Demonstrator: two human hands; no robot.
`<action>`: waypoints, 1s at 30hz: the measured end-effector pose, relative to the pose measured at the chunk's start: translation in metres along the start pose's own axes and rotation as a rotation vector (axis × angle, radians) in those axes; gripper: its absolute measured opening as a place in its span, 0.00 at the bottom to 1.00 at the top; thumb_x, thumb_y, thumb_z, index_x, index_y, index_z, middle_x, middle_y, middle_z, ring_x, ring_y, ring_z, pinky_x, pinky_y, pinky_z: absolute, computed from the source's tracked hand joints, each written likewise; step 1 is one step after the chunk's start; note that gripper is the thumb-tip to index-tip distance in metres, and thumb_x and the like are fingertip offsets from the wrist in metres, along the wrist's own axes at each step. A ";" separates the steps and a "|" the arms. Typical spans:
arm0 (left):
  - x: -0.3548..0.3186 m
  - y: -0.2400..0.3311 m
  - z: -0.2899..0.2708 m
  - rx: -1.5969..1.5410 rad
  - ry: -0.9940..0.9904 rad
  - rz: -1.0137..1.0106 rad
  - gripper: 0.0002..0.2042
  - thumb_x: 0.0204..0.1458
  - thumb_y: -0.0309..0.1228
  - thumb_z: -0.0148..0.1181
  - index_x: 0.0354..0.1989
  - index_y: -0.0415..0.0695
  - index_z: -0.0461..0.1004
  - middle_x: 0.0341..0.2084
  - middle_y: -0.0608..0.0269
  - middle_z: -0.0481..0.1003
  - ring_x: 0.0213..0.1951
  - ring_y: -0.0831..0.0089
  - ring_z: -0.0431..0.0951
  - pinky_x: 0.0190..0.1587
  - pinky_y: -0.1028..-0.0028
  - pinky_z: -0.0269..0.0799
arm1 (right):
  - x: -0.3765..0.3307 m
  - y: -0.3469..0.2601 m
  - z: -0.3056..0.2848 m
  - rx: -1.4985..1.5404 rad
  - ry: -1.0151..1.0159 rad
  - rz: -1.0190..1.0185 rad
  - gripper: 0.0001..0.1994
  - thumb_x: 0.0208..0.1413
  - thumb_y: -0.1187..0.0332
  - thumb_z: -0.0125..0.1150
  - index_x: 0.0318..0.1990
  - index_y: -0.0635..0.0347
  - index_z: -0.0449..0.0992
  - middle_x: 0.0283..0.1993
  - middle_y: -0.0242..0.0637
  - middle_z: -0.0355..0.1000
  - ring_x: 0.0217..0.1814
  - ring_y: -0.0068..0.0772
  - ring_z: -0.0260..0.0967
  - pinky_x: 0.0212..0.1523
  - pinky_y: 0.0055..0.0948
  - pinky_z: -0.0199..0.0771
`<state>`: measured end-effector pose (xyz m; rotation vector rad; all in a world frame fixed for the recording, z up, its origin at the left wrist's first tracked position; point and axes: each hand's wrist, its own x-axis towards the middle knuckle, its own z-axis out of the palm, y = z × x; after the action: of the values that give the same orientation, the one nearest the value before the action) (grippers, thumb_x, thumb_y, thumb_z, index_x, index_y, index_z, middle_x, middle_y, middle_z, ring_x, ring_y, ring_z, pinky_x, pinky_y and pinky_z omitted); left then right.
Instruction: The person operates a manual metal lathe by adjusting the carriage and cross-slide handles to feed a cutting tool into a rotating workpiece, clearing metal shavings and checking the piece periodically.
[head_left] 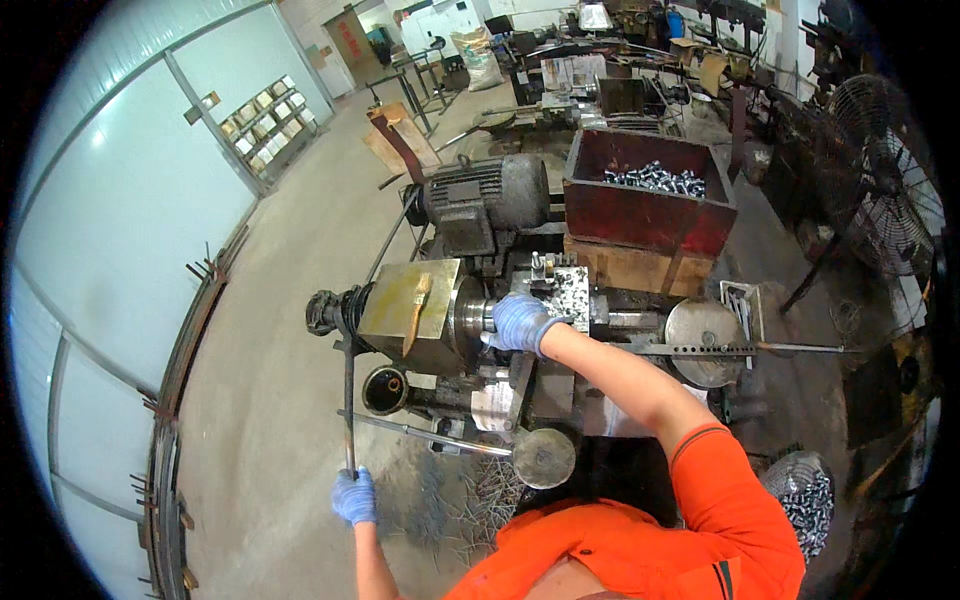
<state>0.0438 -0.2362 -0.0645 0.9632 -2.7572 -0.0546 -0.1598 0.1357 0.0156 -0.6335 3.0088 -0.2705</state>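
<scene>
My left hand [353, 497], in a blue-grey glove, is closed round the lower end of a long dark lever [349, 405] at the left of a lathe-like machine. The lever runs up to the dark end fittings of the spindle box [385, 315]. My right hand [522, 322], gloved alike, has its fingers curled at the round metal chuck [467, 318]; whatever lies in them is hidden. A brush [416, 312] with a wooden handle rests on top of the spindle box. Just beyond my right hand sits a tool block [565, 290] scattered with metal chips.
Behind stands a motor [490, 195] with a belt beside it. A red bin [650, 205] holds many small metal parts. Nearer are a round metal disc [544, 458], a bar [430, 433] and curled shavings [492, 500]. To the right are a basket of parts [803, 510] and a fan [880, 175].
</scene>
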 end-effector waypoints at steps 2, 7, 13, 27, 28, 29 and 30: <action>0.004 0.002 0.004 0.003 0.021 -0.007 0.16 0.44 0.47 0.55 0.29 0.45 0.73 0.25 0.51 0.75 0.30 0.54 0.76 0.34 0.58 0.70 | 0.001 -0.004 -0.002 -0.031 -0.003 0.004 0.22 0.44 0.46 0.55 0.30 0.59 0.78 0.30 0.45 0.75 0.35 0.47 0.72 0.42 0.40 0.67; 0.016 0.004 0.012 -0.028 0.015 0.023 0.16 0.45 0.46 0.54 0.31 0.45 0.73 0.26 0.51 0.76 0.30 0.53 0.76 0.34 0.58 0.70 | -0.005 0.000 -0.008 -0.057 0.015 0.004 0.24 0.46 0.46 0.53 0.30 0.61 0.78 0.30 0.47 0.74 0.36 0.44 0.73 0.43 0.39 0.67; 0.017 -0.002 0.014 -0.070 -0.032 0.019 0.18 0.46 0.46 0.54 0.37 0.45 0.73 0.30 0.50 0.76 0.33 0.54 0.77 0.36 0.59 0.70 | -0.041 0.028 -0.051 -0.109 0.201 0.009 0.31 0.52 0.42 0.41 0.21 0.62 0.78 0.21 0.47 0.72 0.28 0.44 0.72 0.36 0.39 0.69; 0.043 0.125 -0.051 -0.708 0.056 0.482 0.24 0.49 0.44 0.56 0.51 0.42 0.68 0.27 0.57 0.75 0.24 0.64 0.75 0.31 0.66 0.70 | -0.118 0.114 -0.088 -0.073 0.727 0.281 0.20 0.44 0.51 0.59 0.43 0.52 0.76 0.57 0.50 0.61 0.58 0.52 0.57 0.58 0.43 0.58; 0.043 0.138 -0.053 -0.779 0.129 0.527 0.24 0.49 0.45 0.56 0.52 0.44 0.67 0.26 0.58 0.75 0.23 0.66 0.75 0.29 0.67 0.70 | -0.126 0.105 -0.069 -0.036 0.728 0.221 0.19 0.44 0.53 0.61 0.41 0.52 0.77 0.56 0.50 0.62 0.57 0.52 0.58 0.57 0.43 0.59; 0.043 0.152 -0.059 -0.771 0.206 0.552 0.24 0.50 0.45 0.56 0.52 0.44 0.67 0.27 0.58 0.75 0.23 0.65 0.75 0.28 0.67 0.70 | -0.136 0.094 -0.047 0.015 0.709 0.179 0.18 0.43 0.54 0.62 0.39 0.53 0.77 0.55 0.49 0.64 0.56 0.52 0.59 0.56 0.44 0.59; 0.042 0.167 -0.064 -0.768 0.281 0.586 0.25 0.50 0.46 0.56 0.53 0.45 0.67 0.27 0.58 0.76 0.23 0.65 0.75 0.28 0.67 0.70 | -0.149 0.084 -0.026 0.059 0.692 0.145 0.16 0.42 0.55 0.62 0.38 0.53 0.78 0.53 0.48 0.65 0.55 0.52 0.61 0.55 0.44 0.60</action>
<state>-0.0764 -0.1290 0.0235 -0.0375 -2.3132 -0.7424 -0.0586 0.2756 0.0288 -0.3630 3.6515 -0.6953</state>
